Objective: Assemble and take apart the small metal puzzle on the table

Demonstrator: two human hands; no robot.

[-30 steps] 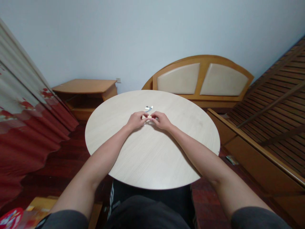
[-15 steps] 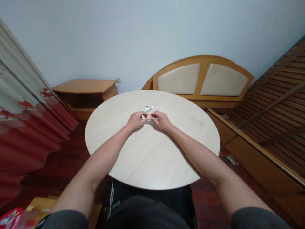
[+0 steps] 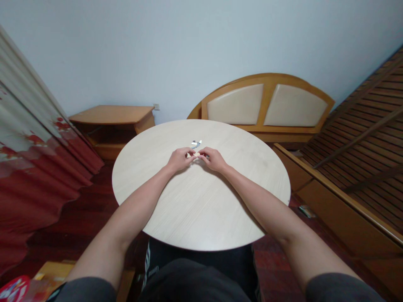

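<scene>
Over the middle of the round pale table [image 3: 201, 209], my left hand [image 3: 181, 159] and my right hand [image 3: 213, 158] meet. Between their fingertips is a small cream-coloured piece [image 3: 197, 154], pinched from both sides; its exact kind is too small to make out. Just beyond the fingers lie several small white, blue and dark bits [image 3: 196, 144] on the tabletop. My curled fingers partly hide the piece and whatever lies directly beneath it.
A wooden cabinet [image 3: 113, 114] stands against the wall at the back left, near a red and white curtain [image 3: 40, 167]. Behind the table is a headboard [image 3: 267, 105]. A slatted bed frame [image 3: 362, 142] leans at right. A box [image 3: 53, 270] sits at lower left.
Both hands stay in nearly the same place, still pinching the cream piece, which looks slightly turned between the fingertips. The bits beyond them have not moved.
</scene>
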